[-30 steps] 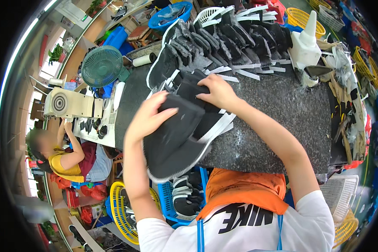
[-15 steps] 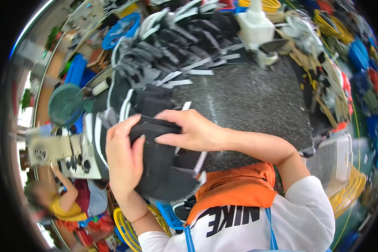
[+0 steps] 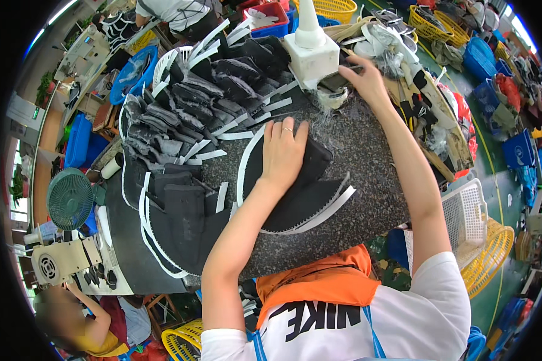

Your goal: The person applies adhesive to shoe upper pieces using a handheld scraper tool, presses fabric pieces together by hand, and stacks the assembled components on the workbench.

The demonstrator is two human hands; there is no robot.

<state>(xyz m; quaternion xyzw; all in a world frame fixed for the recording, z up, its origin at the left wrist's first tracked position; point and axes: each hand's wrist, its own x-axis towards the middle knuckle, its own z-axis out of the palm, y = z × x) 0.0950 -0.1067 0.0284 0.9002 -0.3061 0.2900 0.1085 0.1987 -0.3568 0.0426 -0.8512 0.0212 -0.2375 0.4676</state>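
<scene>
Two hands busy: left hand (image 3: 283, 153) flat, fingers spread, pressing black fabric piece (image 3: 295, 192) onto speckled worktop (image 3: 367, 174); right hand (image 3: 362, 81) pinching small dark part (image 3: 338, 81) beside white block (image 3: 312, 54).

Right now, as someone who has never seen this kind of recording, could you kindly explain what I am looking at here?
There is no machine: a person works with two bare hands, and a wide fisheye camera worn on the head looks down at them, so straight edges bend toward the rim. The forearms enter from the lower edge. The surface is a dark speckled worktable. The left hand lies flat, fingers spread, on a black fabric shoe piece with white edging. The right hand reaches to the far side, at a dark object beside a white block with a cone on top; whether it grips anything is unclear. More dark fabric pieces with white strips lie fanned out to the left. Another person sits at lower left.
</scene>
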